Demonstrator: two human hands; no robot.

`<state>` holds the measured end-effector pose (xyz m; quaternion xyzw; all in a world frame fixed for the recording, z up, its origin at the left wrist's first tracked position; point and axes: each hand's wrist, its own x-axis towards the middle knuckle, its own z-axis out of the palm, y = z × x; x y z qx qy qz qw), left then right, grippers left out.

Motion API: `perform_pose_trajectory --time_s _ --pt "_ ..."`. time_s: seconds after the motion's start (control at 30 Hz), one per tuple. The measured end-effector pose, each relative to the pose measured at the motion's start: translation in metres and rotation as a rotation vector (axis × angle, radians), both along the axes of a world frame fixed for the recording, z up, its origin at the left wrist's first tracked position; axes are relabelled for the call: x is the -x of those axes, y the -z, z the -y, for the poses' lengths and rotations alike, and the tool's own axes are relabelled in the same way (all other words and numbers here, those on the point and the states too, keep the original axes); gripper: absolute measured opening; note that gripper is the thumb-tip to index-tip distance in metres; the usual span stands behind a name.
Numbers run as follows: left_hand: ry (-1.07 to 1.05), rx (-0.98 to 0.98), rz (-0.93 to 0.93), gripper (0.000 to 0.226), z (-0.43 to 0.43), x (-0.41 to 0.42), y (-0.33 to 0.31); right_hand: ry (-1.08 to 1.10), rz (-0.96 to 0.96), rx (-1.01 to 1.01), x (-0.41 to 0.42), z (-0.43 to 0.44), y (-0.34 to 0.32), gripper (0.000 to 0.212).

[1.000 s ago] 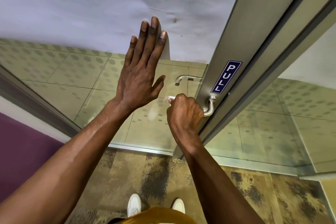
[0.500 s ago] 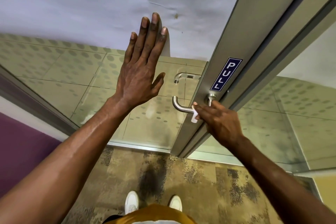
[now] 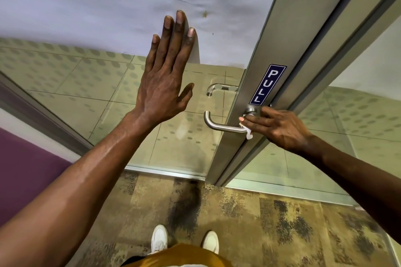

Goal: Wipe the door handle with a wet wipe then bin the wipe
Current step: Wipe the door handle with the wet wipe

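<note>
Head view is showing a person standing at a glass door with a metal frame (image 3: 271, 54). The left hand (image 3: 162, 84) is lying flat and open against the glass panel (image 3: 86, 84), fingers straight and together, thumb out to the side. The right hand (image 3: 280, 128) is reaching in from the right and pinching a small white wet wipe (image 3: 248, 131) between thumb and fingers, pressing it against the door handle (image 3: 219, 125) at the inner end of the lever, just beside the round base on the frame. A corner of the wipe is hanging below the lever. The curved free end of the handle is standing bare, apart from both hands. A blue PULL sign (image 3: 267, 84) is sitting on the frame directly above the handle base. A second lever (image 3: 219, 88) is showing through the glass, above the first. White shoes (image 3: 160, 238) are standing on patterned carpet (image 3: 271, 219) below.
</note>
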<state>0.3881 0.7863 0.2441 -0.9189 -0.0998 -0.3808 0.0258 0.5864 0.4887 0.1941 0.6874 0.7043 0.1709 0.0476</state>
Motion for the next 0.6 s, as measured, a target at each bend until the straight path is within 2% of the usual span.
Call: perform_pose_trajectory --time_s 0.2,0.33,0.4,0.6 --pt "-0.005 -0.006 -0.008 0.116 0.001 0.000 -0.001 0.105 -0.131 -0.138 0.030 -0.002 0.017 0.069" --pt "-0.008 0.000 -0.004 0.115 0.001 0.000 0.000 0.347 -0.195 -0.214 0.074 -0.020 0.024 0.060" --pt "-0.007 0.009 0.002 0.115 0.003 0.000 0.000 0.440 -0.241 -0.197 0.094 -0.032 0.020 0.045" --pt "0.000 0.026 0.002 0.115 0.005 0.001 -0.002 0.650 -0.273 -0.121 0.140 -0.074 0.000 0.045"
